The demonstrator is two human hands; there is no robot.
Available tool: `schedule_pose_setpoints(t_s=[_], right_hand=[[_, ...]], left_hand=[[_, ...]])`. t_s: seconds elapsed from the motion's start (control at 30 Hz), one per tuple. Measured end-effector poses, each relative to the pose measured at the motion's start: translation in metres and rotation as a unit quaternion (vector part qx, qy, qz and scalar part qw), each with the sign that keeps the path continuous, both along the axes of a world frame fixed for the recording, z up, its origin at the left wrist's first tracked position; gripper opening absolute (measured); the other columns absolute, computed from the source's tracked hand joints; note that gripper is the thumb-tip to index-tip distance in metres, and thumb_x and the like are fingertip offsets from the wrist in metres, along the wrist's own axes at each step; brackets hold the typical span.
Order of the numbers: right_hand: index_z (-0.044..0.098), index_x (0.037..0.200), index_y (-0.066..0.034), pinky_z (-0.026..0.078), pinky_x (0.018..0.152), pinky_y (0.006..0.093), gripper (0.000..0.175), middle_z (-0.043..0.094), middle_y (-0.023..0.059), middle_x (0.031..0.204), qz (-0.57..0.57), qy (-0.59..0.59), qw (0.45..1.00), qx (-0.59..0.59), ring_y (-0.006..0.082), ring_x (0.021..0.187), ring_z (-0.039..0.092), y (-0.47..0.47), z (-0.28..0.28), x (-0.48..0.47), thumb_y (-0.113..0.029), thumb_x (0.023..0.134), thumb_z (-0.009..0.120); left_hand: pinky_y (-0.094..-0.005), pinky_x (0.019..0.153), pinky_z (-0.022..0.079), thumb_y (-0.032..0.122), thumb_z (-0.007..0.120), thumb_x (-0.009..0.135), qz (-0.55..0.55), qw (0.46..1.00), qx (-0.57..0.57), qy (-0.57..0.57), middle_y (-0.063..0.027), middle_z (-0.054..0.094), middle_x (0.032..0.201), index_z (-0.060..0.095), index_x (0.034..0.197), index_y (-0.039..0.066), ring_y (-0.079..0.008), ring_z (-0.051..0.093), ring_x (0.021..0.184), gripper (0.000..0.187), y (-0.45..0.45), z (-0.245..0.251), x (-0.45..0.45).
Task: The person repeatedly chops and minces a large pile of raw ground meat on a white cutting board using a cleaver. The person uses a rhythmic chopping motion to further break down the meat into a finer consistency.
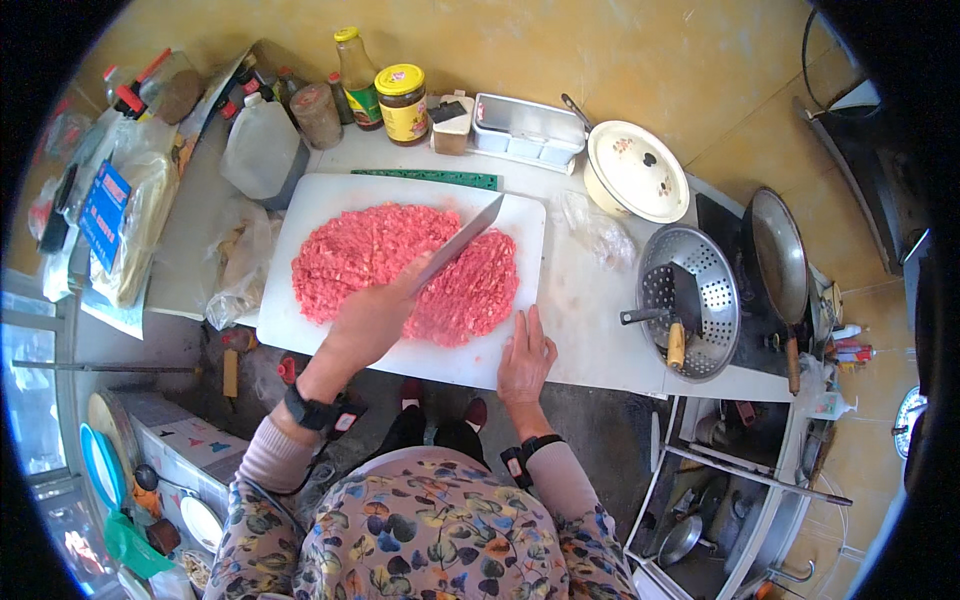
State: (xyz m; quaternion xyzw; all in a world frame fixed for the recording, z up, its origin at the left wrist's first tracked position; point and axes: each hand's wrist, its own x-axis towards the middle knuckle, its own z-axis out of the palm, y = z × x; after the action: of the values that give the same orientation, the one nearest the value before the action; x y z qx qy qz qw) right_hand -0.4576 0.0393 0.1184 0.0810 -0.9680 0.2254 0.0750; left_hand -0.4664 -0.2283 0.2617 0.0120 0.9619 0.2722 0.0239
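My left hand [375, 319] is closed on the handle of a cleaver [459, 244], whose broad blade slants up and right across ground meat. The red-pink ground meat [360, 247] lies as a wide flat mass on a white cutting board [525, 225], a smaller portion of it to the right of the blade. Shallow grooves mark the larger portion. Most of the cleaver's handle is hidden in my fingers. My right hand [527, 356] rests on the board's near right corner, its fingers stretched out and apart, holding nothing.
Behind the board stand a plastic jug [262, 146], a yellow-lidded jar [403, 105] and a seasoning box [525, 131]. To the right are a lidded enamel pot [637, 172], a plastic bag [596, 229], a metal colander [716, 300] and a wok [780, 255]. Another plastic bag [240, 262] lies left.
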Motion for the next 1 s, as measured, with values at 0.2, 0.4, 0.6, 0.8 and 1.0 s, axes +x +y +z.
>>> schedule_pose_setpoints(t_s=[0.2,0.4,0.6,0.8,1.0], right_hand=[[0.05,0.151,-0.0063,0.031,0.115,0.0538,0.054,0.04,0.015,0.165,0.005,0.011,1.0,0.003,0.0279,0.148,0.043,0.0,0.003,0.001,-0.012,0.098,0.059],[0.05,0.151,-0.007,0.03,0.116,0.0535,0.056,0.038,0.0151,0.166,0.005,0.015,1.0,0.004,0.0273,0.149,0.042,-0.001,0.004,0.001,-0.011,0.096,0.061],[0.049,0.152,-0.0077,0.029,0.116,0.0532,0.056,0.038,0.0153,0.167,-0.002,-0.001,1.0,0.003,0.0271,0.15,0.041,-0.001,0.002,0.001,-0.012,0.097,0.061],[0.051,0.15,-0.0075,0.031,0.115,0.0544,0.055,0.04,0.0163,0.165,0.0,0.015,1.0,-0.004,0.0284,0.148,0.043,-0.002,0.003,0.0,-0.012,0.097,0.061],[0.054,0.147,-0.0057,0.031,0.115,0.0533,0.052,0.044,0.0169,0.162,0.0,0.029,1.0,0.012,0.0292,0.146,0.046,-0.002,0.004,0.0,-0.012,0.097,0.061]], left_hand=[[-0.0533,0.066,0.055,0.018,0.053,0.102,-0.035,0.998,0.049,0.03,-0.0213,0.071,0.087,0.035,0.163,0.029,-0.0401,0.071,0.072,0.065,0.003,-0.002,-0.005],[-0.0538,0.067,0.056,0.018,0.054,0.101,-0.008,0.997,0.048,0.053,-0.0237,0.07,0.086,0.034,0.163,0.028,-0.0418,0.07,0.072,0.066,0.0,-0.007,-0.007],[-0.0539,0.069,0.056,0.019,0.054,0.102,0.003,1.0,-0.019,-0.022,-0.0233,0.069,0.084,0.034,0.163,0.028,-0.0426,0.07,0.076,0.065,-0.002,-0.003,-0.014],[-0.0543,0.07,0.055,0.021,0.054,0.102,0.036,0.999,0.004,0.004,-0.0226,0.07,0.082,0.034,0.163,0.028,-0.0424,0.07,0.077,0.064,-0.001,-0.002,-0.014],[-0.0546,0.071,0.055,0.022,0.056,0.101,0.03,0.999,0.042,0.009,-0.0234,0.068,0.081,0.034,0.163,0.028,-0.0426,0.07,0.077,0.066,0.0,-0.006,-0.014]])
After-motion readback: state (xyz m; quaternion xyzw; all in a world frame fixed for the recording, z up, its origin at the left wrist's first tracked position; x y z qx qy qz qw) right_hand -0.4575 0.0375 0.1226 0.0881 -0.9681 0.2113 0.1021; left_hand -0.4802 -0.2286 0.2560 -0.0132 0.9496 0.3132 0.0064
